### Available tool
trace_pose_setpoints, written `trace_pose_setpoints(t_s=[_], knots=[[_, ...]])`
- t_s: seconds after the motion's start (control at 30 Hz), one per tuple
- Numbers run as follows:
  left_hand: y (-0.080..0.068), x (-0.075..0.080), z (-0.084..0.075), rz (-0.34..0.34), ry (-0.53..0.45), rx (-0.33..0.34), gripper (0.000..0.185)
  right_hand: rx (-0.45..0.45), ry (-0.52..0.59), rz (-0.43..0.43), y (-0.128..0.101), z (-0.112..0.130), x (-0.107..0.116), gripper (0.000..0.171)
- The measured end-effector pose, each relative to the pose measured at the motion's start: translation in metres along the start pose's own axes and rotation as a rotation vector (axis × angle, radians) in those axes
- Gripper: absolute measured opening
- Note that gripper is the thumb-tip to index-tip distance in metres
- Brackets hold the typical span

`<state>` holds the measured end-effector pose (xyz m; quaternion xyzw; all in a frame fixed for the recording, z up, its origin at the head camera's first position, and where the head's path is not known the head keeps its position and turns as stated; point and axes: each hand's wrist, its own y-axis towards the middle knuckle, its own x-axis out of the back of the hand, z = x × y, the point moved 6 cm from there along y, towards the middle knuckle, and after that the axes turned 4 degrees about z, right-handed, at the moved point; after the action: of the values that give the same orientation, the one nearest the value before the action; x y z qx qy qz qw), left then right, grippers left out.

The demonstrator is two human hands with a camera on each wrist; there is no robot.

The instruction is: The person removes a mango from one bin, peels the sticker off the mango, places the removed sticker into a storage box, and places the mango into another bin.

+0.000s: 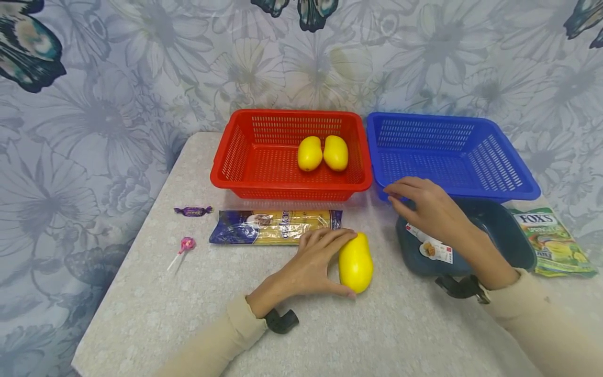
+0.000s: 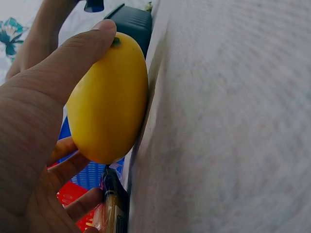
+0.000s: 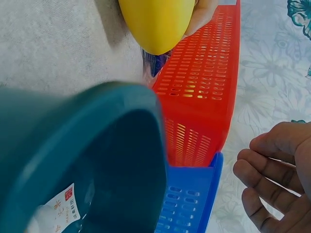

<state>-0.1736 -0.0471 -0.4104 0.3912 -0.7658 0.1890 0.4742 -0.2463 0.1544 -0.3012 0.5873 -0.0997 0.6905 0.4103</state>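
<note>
My left hand (image 1: 347, 264) grips a smooth yellow fruit (image 1: 356, 263) that lies on the table, thumb at its near end and fingers over its far end. The left wrist view shows the thumb (image 2: 82, 48) along the fruit (image 2: 109, 97), which touches the tabletop. My right hand (image 1: 393, 195) hovers with loosely curled fingers and holds nothing, above a dark teal bowl (image 1: 504, 235) and by the blue basket's front rim (image 1: 471, 191). The blue basket looks empty. The red basket (image 1: 282, 184) holds two more yellow fruits (image 1: 310, 153), side by side.
A pasta packet (image 1: 278, 226) lies in front of the red basket, just beyond my left hand. A purple wrapped candy (image 1: 193, 211) and a pink lollipop (image 1: 186, 245) lie to the left. A green sweets bag (image 1: 553, 242) sits at the right. A label card (image 1: 435, 250) lies in the bowl.
</note>
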Motion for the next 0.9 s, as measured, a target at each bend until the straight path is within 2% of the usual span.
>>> trace_pose_setpoints(t_s=[0.23, 0.6, 0.9], knots=[[0.000, -0.001, 0.001, 0.000, 0.009, -0.002, 0.111, -0.015, -0.036, 0.020, 0.010, 0.001, -0.006, 0.022], [-0.001, -0.001, 0.001, 0.004, 0.010, -0.003, 0.112, 0.053, -0.050, 0.015, 0.026, 0.006, -0.014, 0.023], [-0.001, -0.001, 0.001, 0.005, 0.015, -0.006, 0.111, 0.061, -0.077, 0.031, 0.035, 0.005, -0.021, 0.027]])
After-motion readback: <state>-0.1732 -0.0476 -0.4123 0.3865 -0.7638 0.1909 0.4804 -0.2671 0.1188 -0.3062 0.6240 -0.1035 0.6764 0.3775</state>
